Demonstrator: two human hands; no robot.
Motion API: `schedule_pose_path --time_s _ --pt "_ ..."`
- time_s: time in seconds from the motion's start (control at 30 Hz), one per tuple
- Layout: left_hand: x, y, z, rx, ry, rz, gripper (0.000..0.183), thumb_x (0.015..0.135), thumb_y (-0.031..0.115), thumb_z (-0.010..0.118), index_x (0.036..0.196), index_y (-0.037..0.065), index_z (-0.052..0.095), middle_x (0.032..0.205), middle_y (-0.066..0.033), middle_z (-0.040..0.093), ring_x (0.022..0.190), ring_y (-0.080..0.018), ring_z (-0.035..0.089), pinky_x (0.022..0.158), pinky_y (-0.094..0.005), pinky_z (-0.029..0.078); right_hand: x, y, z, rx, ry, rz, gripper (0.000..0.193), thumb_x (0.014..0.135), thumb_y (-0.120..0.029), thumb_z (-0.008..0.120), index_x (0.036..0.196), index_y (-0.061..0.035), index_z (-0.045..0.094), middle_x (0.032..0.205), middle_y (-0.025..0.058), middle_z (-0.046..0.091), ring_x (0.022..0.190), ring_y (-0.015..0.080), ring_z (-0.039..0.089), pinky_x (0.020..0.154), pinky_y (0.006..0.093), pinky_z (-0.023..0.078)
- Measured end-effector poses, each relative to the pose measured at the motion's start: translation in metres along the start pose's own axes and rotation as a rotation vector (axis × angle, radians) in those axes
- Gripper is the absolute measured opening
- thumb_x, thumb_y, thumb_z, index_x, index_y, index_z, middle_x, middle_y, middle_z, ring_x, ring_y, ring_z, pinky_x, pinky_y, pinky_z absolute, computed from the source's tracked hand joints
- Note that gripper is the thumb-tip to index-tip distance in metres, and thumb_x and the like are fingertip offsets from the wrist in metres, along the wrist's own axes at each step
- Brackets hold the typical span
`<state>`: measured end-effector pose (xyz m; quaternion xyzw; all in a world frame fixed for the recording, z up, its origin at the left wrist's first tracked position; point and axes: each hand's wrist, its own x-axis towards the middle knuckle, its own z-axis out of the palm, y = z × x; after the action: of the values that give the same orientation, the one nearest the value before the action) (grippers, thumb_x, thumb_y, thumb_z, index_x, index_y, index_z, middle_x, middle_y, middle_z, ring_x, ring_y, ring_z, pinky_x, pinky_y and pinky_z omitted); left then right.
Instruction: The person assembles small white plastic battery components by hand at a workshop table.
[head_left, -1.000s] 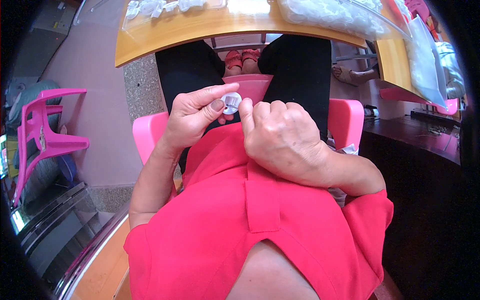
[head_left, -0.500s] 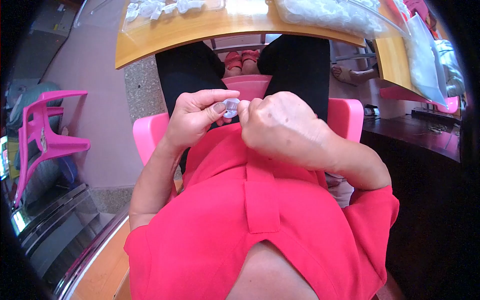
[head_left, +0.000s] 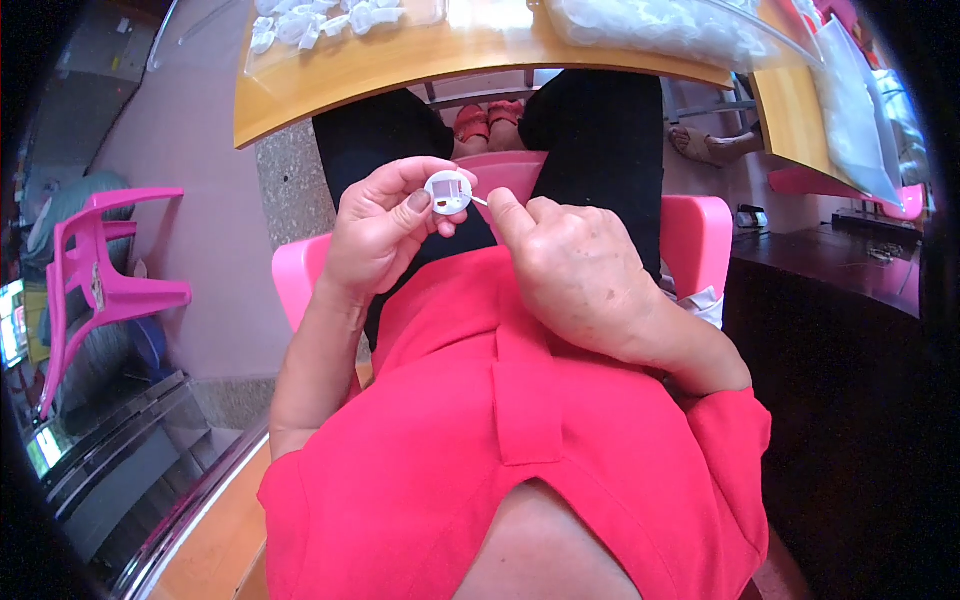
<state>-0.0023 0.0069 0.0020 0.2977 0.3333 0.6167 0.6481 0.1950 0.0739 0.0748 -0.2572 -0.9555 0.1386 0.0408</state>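
Wooden table (head_left: 320, 95), its curved front edge beyond the fingers; on it, ahead and left of them, a clear tray (head_left: 445, 14) with loose white plastic pieces (head_left: 315, 24), and ahead and right, a larger clear tray (head_left: 797, 47) heaped with whitish translucent pieces (head_left: 650, 32). A filled clear bag (head_left: 850, 125), far right of the fingers, by the table's side section. Pale pinkish floor (head_left: 225, 240), left. Pink plastic chair (head_left: 125, 288), well left; dark low table (head_left: 825, 262), right. Pink seat arms (head_left: 698, 240) flank the hands. Black trousers (head_left: 600, 140) spread beyond the fingers, red sandals (head_left: 473, 122) farther off between the knees; another person's foot (head_left: 697, 146), ahead and right. Red top (head_left: 440, 400), on the body side of the fingers. Left hand (head_left: 385, 220): thumb and fingers pinched on a round white piece (head_left: 449, 207) (squarish window and small brownish spots on its face). Right hand (head_left: 575, 250): fingers curled, thin pale piece (head_left: 481, 200) gripped at the tips and pointing at the round one, contact uncertain; the back of this hand hides most of its fingers.
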Motion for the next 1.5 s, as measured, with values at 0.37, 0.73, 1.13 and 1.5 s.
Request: schedule_pose_path --time_s 0.37,0.73,1.13,1.5 --pt "0.000 -0.006 0.006 0.045 0.039 0.107 0.029 0.089 0.001 0.059 0.117 -0.006 0.054 0.110 -0.0178 0.061 0.095 -0.0241 0.063 0.083 -0.0358 0.054 0.007 -0.003 0.002 -0.010 -0.031 0.041 0.019 0.079 -0.006 0.057 0.095 0.0034 0.052 0.070 0.0161 0.062 0.061 0.0283 0.067 0.049 0.0349 0.052" --pt "0.000 -0.012 0.008 0.167 0.079 0.211 0.029 0.087 -0.003 0.061 0.114 -0.008 0.055 0.109 -0.0184 0.062 0.095 -0.0233 0.064 0.084 -0.0355 0.055 0.013 0.001 0.008 -0.040 -0.010 -0.024 0.016 0.082 -0.008 0.056 0.093 0.0018 0.054 0.067 0.0139 0.062 0.059 0.0245 0.066 0.048 0.0333 0.051" --pt "-0.003 -0.010 0.006 0.075 0.065 0.170 0.025 0.087 -0.003 0.059 0.112 -0.008 0.057 0.107 -0.0199 0.063 0.092 -0.0251 0.065 0.082 -0.0370 0.056 0.010 0.005 0.014 -0.113 0.020 -0.074 0.015 0.081 -0.008 0.057 0.093 0.0005 0.053 0.065 0.0103 0.059 0.057 0.0216 0.064 0.045 0.0314 0.049" --pt "-0.001 -0.007 0.004 0.034 0.076 0.114 0.025 0.089 0.000 0.058 0.113 -0.007 0.056 0.105 -0.0182 0.064 0.090 -0.0235 0.065 0.082 -0.0358 0.056 0.009 0.001 0.014 -0.090 0.054 -0.038 0.024 0.081 -0.007 0.057 0.102 0.0030 0.054 0.068 0.0125 0.058 0.060 0.0255 0.064 0.049 0.0347 0.050"
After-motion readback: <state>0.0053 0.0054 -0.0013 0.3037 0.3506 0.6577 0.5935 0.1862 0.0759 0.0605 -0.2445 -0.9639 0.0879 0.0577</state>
